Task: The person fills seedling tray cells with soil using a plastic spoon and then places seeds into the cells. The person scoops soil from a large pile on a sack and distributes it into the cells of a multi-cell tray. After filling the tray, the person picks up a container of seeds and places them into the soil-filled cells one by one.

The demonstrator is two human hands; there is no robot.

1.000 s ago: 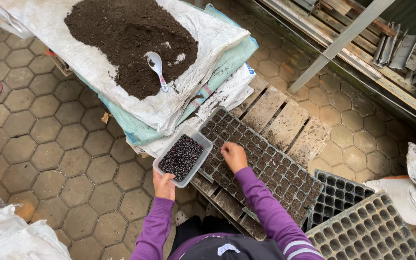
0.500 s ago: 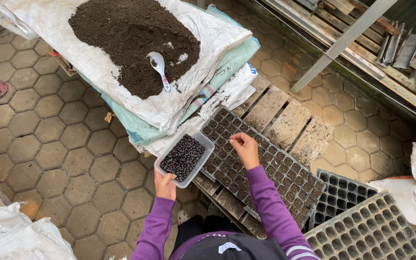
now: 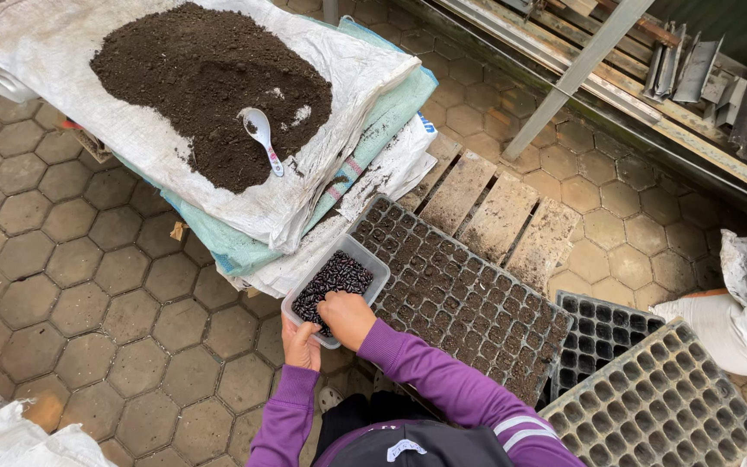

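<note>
My left hand (image 3: 302, 344) grips the near corner of a clear plastic tub (image 3: 368, 260) filled with dark beans (image 3: 334, 278). My right hand (image 3: 347, 317) reaches into the tub, fingers curled down among the beans; whether it holds any I cannot tell. Just right of the tub lies a black seedling tray (image 3: 469, 299) with soil in its cells, resting on a wooden pallet (image 3: 496, 215). Both arms wear purple sleeves.
A heap of dark soil (image 3: 209, 82) with a white scoop (image 3: 261, 135) lies on white sacks (image 3: 157, 151) at the upper left. Empty cell trays (image 3: 663, 405) are stacked at the lower right. Hexagonal paving (image 3: 88, 294) covers the ground. A metal post (image 3: 574, 76) slants at the upper right.
My right hand has left the seedling tray and moved left into the tub of beans. The left hand keeps holding the tub.
</note>
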